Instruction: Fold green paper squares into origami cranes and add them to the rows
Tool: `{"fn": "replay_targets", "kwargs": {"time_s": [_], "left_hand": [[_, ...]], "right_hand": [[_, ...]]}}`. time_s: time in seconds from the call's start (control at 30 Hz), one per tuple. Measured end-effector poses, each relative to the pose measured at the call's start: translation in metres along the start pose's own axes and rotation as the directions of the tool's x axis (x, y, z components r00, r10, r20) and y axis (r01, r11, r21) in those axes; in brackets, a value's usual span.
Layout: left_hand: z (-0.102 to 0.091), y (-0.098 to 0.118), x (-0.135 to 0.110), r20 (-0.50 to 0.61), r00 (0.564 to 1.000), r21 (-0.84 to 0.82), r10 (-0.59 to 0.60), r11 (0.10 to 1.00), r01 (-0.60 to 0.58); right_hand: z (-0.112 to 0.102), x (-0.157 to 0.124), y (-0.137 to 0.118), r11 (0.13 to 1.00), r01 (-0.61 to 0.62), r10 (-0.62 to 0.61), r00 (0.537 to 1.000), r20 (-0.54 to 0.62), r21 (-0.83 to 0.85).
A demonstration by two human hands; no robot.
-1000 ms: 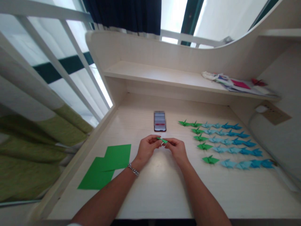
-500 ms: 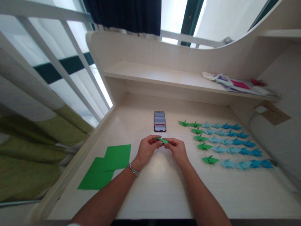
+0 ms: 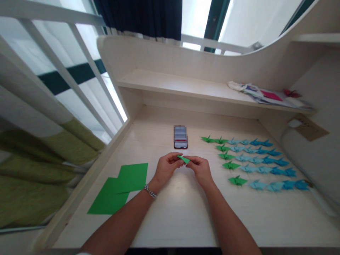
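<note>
One folded green paper piece [image 3: 185, 160], small and narrow, pointed at its near end: held up over the middle of the desk [image 3: 180, 219], between both hands, just on the wearer's side of the phone. One left hand [image 3: 166, 169]: fingers curled, thumb and fingertips pinching the piece from its left; silver chain bracelet [image 3: 150, 191] at the wrist. One right hand [image 3: 200, 170]: likewise closed, thumb and fingers gripping the piece at its right. One phone [image 3: 181, 137], lying flat, screen up, display blurred. Two flat green sheets, to the left of the hands: the upper sheet [image 3: 133, 176] overlapping a lower sheet [image 3: 107, 199], near the left forearm. Folded paper birds, five rows, on the right side as I see it from behind the worker: green birds [image 3: 237, 180] at each row's left end, two in the farthest row and one in each other; then light blue birds [image 3: 275, 186]; then deeper blue birds [image 3: 301, 184] at the right ends. One shelf [image 3: 170, 80] above the back of the desk, bearing loose papers [image 3: 272, 95] at its right. One wall socket [image 3: 309, 128], right, with a white plug [image 3: 295, 123] in it.
</note>
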State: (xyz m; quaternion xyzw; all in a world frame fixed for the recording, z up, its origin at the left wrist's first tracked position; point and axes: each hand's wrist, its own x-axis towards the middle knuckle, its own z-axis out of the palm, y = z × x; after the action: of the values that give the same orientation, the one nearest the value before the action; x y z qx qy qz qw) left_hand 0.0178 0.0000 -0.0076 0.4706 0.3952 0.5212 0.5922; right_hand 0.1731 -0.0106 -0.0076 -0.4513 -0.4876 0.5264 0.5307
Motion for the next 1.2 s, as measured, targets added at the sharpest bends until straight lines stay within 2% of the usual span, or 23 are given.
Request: {"fn": "replay_targets", "kwargs": {"time_s": [0.1, 0.2, 0.37, 0.53, 0.63, 0.73, 0.8, 0.87, 1.0, 1.2], "left_hand": [[0.000, 0.001, 0.000, 0.009, 1.000, 0.023, 0.008, 1.000, -0.008], [-0.001, 0.003, -0.001, 0.022, 1.000, 0.027, 0.010, 1.000, -0.010], [0.000, 0.004, -0.001, -0.001, 1.000, -0.020, -0.028, 0.999, 0.028], [0.001, 0.003, 0.000, -0.078, 0.997, -0.004, -0.027, 1.000, 0.026], [0.000, 0.004, 0.000, -0.084, 0.996, 0.015, -0.008, 1.000, 0.009], [0.001, 0.003, 0.000, -0.057, 0.998, 0.032, 0.008, 0.999, -0.006], [0.001, 0.002, -0.001, -0.042, 0.999, 0.045, 0.016, 0.999, -0.014], [0.001, 0.001, -0.001, -0.040, 0.999, 0.055, 0.022, 0.998, -0.020], [0.003, 0.001, -0.001, -0.050, 0.999, 0.051, 0.017, 0.999, -0.014], [0.003, 0.001, 0.000, -0.036, 0.999, 0.060, -0.017, 0.998, 0.019]], "right_hand": [[-0.001, 0.001, 0.000, 0.999, 0.019, -0.020, 1.000, -0.007, -0.040], [-0.002, 0.000, -0.001, 0.986, 0.102, -0.104, 0.995, -0.006, -0.128], [-0.004, -0.002, -0.002, 0.889, 0.315, -0.317, 0.947, 0.050, -0.331], [-0.006, -0.003, -0.006, 0.829, 0.397, -0.376, 0.917, 0.133, -0.394], [-0.005, -0.004, -0.009, 0.879, 0.358, -0.334, 0.934, 0.128, -0.315], [-0.004, -0.003, -0.008, 0.951, 0.239, -0.244, 0.970, -0.001, -0.196], [-0.003, -0.001, -0.004, 0.974, 0.172, -0.185, 0.979, -0.084, -0.150], [-0.004, 0.001, 0.001, 0.987, 0.124, -0.136, 0.983, -0.121, -0.105], [-0.005, 0.004, 0.009, 0.999, 0.046, -0.048, 0.992, -0.120, -0.024], [-0.009, 0.006, 0.012, 0.998, 0.030, -0.035, 0.995, -0.096, -0.051]]}}
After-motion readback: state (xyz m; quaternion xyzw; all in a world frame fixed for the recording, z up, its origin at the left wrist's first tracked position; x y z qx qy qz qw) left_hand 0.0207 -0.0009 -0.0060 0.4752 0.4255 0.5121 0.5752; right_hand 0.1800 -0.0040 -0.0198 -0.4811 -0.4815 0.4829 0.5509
